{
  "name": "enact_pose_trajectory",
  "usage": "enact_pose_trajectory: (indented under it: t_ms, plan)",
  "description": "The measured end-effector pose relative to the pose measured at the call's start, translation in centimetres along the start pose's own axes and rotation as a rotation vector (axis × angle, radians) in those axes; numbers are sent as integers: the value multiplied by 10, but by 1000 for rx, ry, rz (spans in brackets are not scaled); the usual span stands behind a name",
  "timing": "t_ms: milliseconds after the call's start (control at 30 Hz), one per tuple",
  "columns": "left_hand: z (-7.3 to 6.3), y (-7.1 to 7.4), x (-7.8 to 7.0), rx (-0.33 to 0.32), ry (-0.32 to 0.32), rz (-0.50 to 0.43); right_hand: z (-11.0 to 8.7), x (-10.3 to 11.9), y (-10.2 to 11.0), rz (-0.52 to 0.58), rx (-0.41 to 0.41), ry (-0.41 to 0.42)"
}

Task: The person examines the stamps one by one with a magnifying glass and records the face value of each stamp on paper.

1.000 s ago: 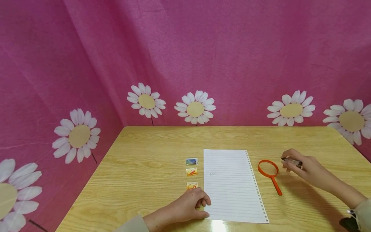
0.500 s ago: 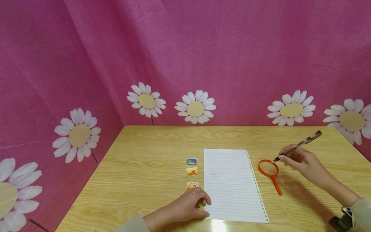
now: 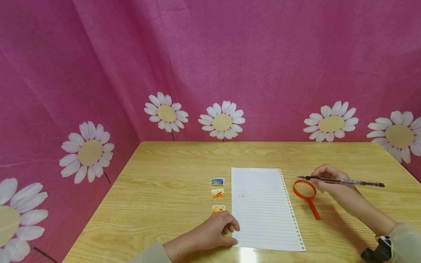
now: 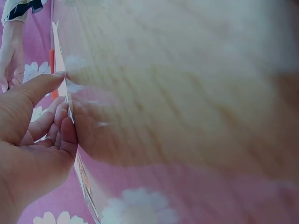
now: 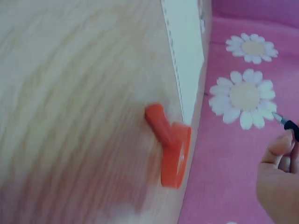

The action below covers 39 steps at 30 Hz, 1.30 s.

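Note:
My right hand (image 3: 335,184) pinches a dark, slim pen (image 3: 358,182) above the table, its tip pointing left. In the right wrist view the pen's pointed tip (image 5: 278,117) sticks out past the thumb. Just below the pen lies an orange magnifying glass (image 3: 309,199), its handle toward me. My left hand (image 3: 218,230) rests at the lower left edge of a lined sheet of paper (image 3: 263,212), thumb and fingertips on it, fingers loosely bent. Small handwriting stands near the sheet's left side. In the left wrist view the left hand (image 4: 42,126) touches the table and paper edge.
Several small picture stamps line up left of the paper: a blue one (image 3: 218,181), a yellow-and-red one (image 3: 217,193) and an orange one (image 3: 218,208) partly behind the left hand. A pink curtain (image 3: 263,65) with daisies hangs beyond the wooden table (image 3: 158,182).
In my right hand the pen has swung from mostly hidden, through slanting up to the right, to nearly level, tip left. The hand shifted slightly left. My left hand stays put.

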<state>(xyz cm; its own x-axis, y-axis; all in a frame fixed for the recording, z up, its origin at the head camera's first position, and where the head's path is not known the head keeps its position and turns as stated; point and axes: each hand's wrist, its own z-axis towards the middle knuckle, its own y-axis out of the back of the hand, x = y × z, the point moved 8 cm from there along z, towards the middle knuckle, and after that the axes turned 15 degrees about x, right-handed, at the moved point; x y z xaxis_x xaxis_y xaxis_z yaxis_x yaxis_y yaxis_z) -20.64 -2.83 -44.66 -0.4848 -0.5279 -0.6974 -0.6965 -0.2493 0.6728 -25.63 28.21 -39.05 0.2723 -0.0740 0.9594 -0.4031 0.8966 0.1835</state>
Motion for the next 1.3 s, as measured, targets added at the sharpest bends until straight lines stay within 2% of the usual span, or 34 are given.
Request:
enact_pose_trajectory:
  t_ms: [100,233,333,500,733,1033,1300]
  plan:
    - [0,-1,0,1,-3,6,2,-6,-9,3,3,-73]
    - [0,-1,0,4,-7,7,5,-14,-19,-74,-6,-222]
    - [0,0,0,5,-6,0,7,-17,-27,-126,1,-289]
    - [1,0,1,5,-1,11,13,-18,-43,-115,39,-315]
    - [1,0,0,9,9,12,23,-28,-56,-177,9,-412]
    - [-1,1,-1,5,3,32,38,-37,-80,-162,8,-429]
    - [-1,0,-1,13,2,25,48,-44,-91,-217,14,-479]
